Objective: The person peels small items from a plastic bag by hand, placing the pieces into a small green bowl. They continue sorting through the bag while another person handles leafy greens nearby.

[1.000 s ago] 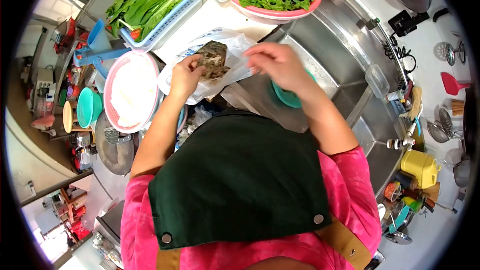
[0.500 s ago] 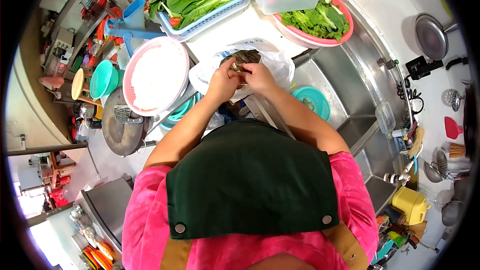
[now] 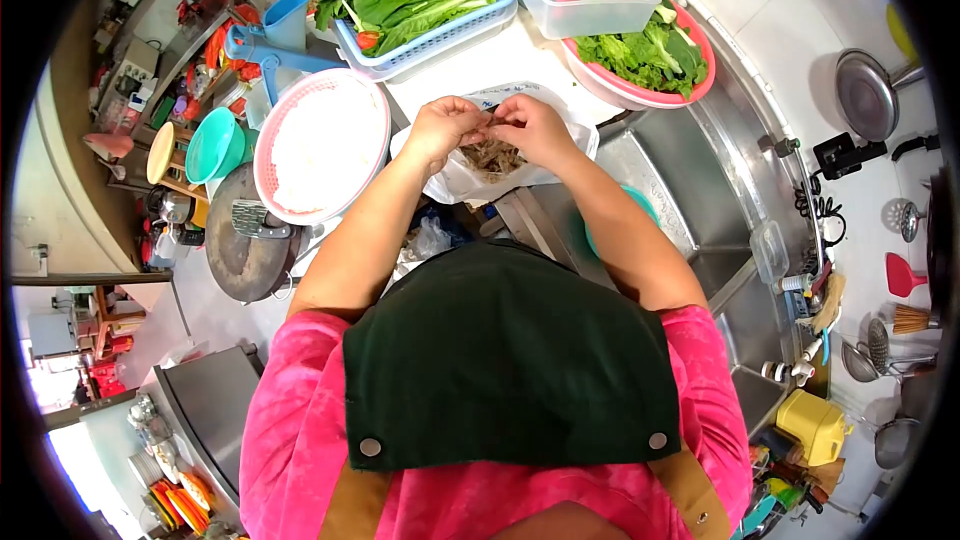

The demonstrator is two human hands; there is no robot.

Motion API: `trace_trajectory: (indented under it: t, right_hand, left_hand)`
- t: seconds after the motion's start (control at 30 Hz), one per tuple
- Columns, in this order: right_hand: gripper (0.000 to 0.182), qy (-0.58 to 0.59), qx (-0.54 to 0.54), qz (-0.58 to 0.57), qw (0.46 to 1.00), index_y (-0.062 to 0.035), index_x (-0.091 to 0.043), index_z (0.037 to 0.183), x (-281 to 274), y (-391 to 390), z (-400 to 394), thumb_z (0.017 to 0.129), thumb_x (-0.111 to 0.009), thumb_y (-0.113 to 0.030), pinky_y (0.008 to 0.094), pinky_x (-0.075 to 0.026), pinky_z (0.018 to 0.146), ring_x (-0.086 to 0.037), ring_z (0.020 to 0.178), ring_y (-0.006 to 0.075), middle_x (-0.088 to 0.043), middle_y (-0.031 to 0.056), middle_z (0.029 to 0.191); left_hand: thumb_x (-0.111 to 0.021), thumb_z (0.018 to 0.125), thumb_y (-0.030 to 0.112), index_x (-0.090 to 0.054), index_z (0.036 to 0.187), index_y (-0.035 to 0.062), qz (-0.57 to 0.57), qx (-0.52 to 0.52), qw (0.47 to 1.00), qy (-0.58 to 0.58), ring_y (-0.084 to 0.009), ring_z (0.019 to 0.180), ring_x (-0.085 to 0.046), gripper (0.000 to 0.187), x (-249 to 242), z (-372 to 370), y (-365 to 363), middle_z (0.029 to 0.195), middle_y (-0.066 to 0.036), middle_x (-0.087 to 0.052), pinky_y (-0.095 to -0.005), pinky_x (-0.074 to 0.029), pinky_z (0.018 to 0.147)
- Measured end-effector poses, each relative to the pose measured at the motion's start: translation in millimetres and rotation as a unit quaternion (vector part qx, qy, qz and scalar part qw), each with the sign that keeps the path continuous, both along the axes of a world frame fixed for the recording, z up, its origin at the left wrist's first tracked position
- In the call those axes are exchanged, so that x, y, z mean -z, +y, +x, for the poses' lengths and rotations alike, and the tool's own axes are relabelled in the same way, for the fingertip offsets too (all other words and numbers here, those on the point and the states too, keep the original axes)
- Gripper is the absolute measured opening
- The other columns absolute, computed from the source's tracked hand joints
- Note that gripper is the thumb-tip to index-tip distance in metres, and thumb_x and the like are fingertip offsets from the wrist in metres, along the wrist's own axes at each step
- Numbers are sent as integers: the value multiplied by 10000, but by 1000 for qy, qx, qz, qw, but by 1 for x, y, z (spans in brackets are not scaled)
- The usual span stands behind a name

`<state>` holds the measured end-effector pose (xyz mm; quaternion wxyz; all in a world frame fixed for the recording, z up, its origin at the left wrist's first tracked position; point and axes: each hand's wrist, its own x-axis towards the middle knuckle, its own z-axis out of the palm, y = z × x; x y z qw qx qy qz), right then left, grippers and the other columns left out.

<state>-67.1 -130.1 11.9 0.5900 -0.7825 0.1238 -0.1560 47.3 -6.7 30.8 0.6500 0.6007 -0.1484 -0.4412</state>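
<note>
2 hands (image 3: 490, 128), 1 plastic bag (image 3: 560, 162)

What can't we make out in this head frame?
- Brown clump in the plastic bag: too small and blurred to identify.
- Fingertips of the left hand and right hand: curled together over the bag, so the grip is unclear.
- Teal bowl in the sink: mostly hidden by the right forearm.
- Greens basket: top cut off by the frame edge.
</note>
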Motion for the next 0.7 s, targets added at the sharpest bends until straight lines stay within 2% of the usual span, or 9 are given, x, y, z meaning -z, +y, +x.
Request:
trace_trajectory:
  t: [0.13,0.17,0.2,0.23,0.27,0.33,0.37,0.67,0.7]
  right_hand:
    - [146,1,47,15,999,10,-552,843,16,-5,-5,728,-618,-51,242,-441,588,-564,665,116,-602,69,738]
    - [144,13,57,22,998,10,-554,851,16,-4,-7,728,-611,-39,238,-443,590,-564,663,117,-602,75,741]
    - [144,13,58,22,998,10,-554,851,16,-4,-8,728,-611,-39,238,-443,590,-564,663,117,-602,75,741]
    - [147,1,62,37,997,11,-553,849,16,-3,-9,725,-614,-39,237,-444,592,-565,664,118,-603,74,743]
    - [150,-11,66,51,996,12,-552,846,16,-2,-10,722,-617,-40,236,-445,595,-566,666,119,-603,72,745]
    - [147,-17,70,54,996,12,-550,839,15,2,-12,719,-618,-38,237,-445,594,-562,661,116,-603,70,744]
    - [144,-23,74,57,995,12,-548,832,14,4,-14,717,-620,-36,238,-444,592,-559,656,114,-602,69,742]
    - [114,-124,140,75,979,5,-541,775,22,23,-18,714,-633,-22,210,-425,541,-517,607,69,-579,45,689]
    - [114,-125,141,76,979,5,-541,775,24,23,-17,714,-633,-22,210,-425,541,-517,607,69,-579,45,689]
  left_hand:
    - [-637,730,52,-574,860,9,-25,-6,999,-40,-154,668,-589,150,10,-2,2,796,-63,-604,-247,-493,589]
    - [-643,710,74,-586,909,22,-5,38,966,-255,-161,660,-585,214,8,-6,4,802,-61,-609,-256,-486,603]
    - [-650,690,95,-599,958,35,15,82,886,-457,-167,652,-581,280,5,-10,5,808,-59,-613,-265,-480,618]
    - [-645,667,124,-604,1010,66,-13,28,722,-691,-165,662,-583,351,10,-9,6,813,-74,-624,-268,-471,652]
    - [-645,667,124,-604,1010,66,-13,28,722,-691,-165,662,-583,351,11,-10,5,813,-74,-624,-268,-471,652]
    - [-632,680,116,-616,954,40,78,104,882,-453,-152,678,-586,284,0,-20,5,810,-103,-632,-258,-469,666]
    - [-630,685,117,-627,899,18,94,92,895,-425,-145,703,-592,235,-4,-22,5,796,-109,-640,-265,-470,665]
    - [-633,626,142,-650,791,24,-1,26,762,-647,-277,686,-564,204,-4,-29,7,712,-134,-619,-336,-435,716]
    - [-633,616,162,-659,778,47,-14,8,787,-617,-275,728,-554,200,-1,-30,6,714,-130,-619,-347,-397,773]
